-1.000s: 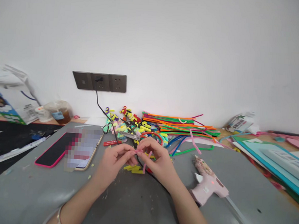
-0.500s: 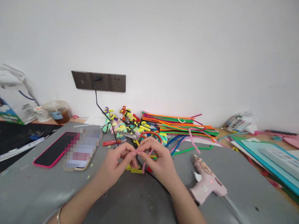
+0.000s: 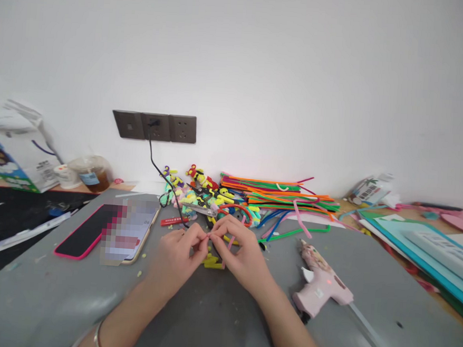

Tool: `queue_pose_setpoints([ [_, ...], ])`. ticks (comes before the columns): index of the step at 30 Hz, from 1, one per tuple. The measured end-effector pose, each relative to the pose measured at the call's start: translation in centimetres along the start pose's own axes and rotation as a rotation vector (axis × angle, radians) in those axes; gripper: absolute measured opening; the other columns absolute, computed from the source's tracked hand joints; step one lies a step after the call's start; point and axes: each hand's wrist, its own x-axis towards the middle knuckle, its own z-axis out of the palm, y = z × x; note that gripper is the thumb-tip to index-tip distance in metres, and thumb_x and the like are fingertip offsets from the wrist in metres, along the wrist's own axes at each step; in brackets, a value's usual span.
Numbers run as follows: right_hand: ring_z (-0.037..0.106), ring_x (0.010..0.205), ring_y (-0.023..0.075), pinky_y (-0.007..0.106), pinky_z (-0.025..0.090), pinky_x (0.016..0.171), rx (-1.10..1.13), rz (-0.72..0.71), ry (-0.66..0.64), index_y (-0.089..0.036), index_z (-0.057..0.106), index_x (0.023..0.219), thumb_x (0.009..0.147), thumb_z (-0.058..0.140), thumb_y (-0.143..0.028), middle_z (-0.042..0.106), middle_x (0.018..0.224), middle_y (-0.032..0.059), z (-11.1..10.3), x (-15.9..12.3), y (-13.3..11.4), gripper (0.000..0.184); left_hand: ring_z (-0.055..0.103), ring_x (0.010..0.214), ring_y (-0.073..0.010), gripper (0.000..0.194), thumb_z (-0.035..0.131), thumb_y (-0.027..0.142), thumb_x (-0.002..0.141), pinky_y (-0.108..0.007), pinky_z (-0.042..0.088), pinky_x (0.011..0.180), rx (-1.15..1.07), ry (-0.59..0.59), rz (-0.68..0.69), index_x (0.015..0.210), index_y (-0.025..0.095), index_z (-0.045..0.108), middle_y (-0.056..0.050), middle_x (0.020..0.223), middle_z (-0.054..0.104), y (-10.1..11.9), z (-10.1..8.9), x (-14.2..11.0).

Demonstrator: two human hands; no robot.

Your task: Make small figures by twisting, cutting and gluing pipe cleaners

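Note:
Above the middle of the mat, my left hand (image 3: 182, 252) and my right hand (image 3: 242, 251) meet at the fingertips. Both are closed in a pinch on something tiny and pinkish, mostly hidden by the fingers. Behind my right hand a pink pipe cleaner (image 3: 231, 241) shows in part. Short yellow pieces (image 3: 213, 262) lie below the fingertips. Just beyond the hands are scissors (image 3: 199, 209), a red strip-shaped object (image 3: 173, 221) and a heap of small colourful pipe-cleaner figures (image 3: 203, 179).
A pink glue gun (image 3: 319, 285) lies at right, its glue stick sticking out. Bundled pipe cleaners (image 3: 278, 190) line the wall. Two phones, one pink-edged (image 3: 88, 232), one partly blurred (image 3: 144, 231), lie at left. A black cable (image 3: 156, 165) runs from the socket; a drink cup (image 3: 92, 174) stands behind.
My hands stay pinched together, with small shifts of the fingers. The right hand sits slightly lower, and the cable stretch seen beside its wrist no longer shows. The view has shifted slightly.

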Motion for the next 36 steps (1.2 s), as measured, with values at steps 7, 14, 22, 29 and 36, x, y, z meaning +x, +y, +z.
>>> queue_pose_setpoints([
  [7, 0.061, 0.086, 0.0209, 0.035, 0.048, 0.080, 0.325, 0.152, -0.114, -0.021, 0.065, 0.074, 0.095, 0.063, -0.043, 0.065, 0.087, 0.0054, -1.3, 0.3, 0.0, 0.030, 0.068, 0.062, -0.0137, 0.021, 0.048, 0.033, 0.100, -0.021, 0.051, 0.060, -0.510, -0.176, -0.149, 0.085, 0.021, 0.056, 0.001, 0.066, 0.071, 0.5, -1.0, 0.5],
  [14, 0.060, 0.082, 0.0167, 0.031, 0.049, 0.075, 0.658, 0.273, -0.181, -0.022, 0.062, 0.080, 0.082, 0.079, -0.041, 0.061, 0.090, 0.0016, -1.2, -0.1, 0.2, 0.025, 0.067, 0.060, -0.0132, 0.023, 0.051, 0.034, 0.099, -0.021, 0.053, 0.059, -0.694, -0.208, -0.105, 0.084, 0.019, 0.059, -0.001, 0.066, 0.069, 1.1, -1.3, 0.3],
  [22, 0.053, 0.066, 0.0121, 0.026, 0.044, 0.061, 0.665, 0.271, -0.133, -0.022, 0.061, 0.084, 0.082, 0.078, -0.044, 0.058, 0.084, -0.0003, -0.2, 0.1, -0.4, 0.028, 0.069, 0.062, -0.0132, 0.018, 0.051, 0.022, 0.097, -0.020, 0.050, 0.060, -0.441, -0.017, 0.043, 0.082, 0.019, 0.060, -0.001, 0.070, 0.072, 1.4, -1.0, 0.1],
  [29, 0.059, 0.083, 0.0180, 0.030, 0.046, 0.072, 0.572, 0.210, -0.044, -0.021, 0.066, 0.079, 0.081, 0.080, -0.038, 0.064, 0.085, 0.0033, -0.2, 0.0, -0.2, 0.021, 0.069, 0.062, -0.0118, 0.010, 0.053, 0.016, 0.094, -0.018, 0.050, 0.058, -0.322, 0.052, 0.095, 0.089, 0.019, 0.061, 0.000, 0.075, 0.072, 1.1, -0.7, -0.3],
  [36, 0.060, 0.083, 0.0188, 0.033, 0.049, 0.076, 0.553, 0.194, -0.023, -0.022, 0.066, 0.077, 0.081, 0.080, -0.039, 0.063, 0.085, 0.0031, -0.4, 0.1, 0.0, 0.022, 0.075, 0.069, -0.0136, 0.006, 0.054, 0.018, 0.095, -0.018, 0.054, 0.060, -0.368, -0.038, 0.075, 0.097, 0.021, 0.059, -0.001, 0.083, 0.077, 0.9, -0.8, 0.0],
])
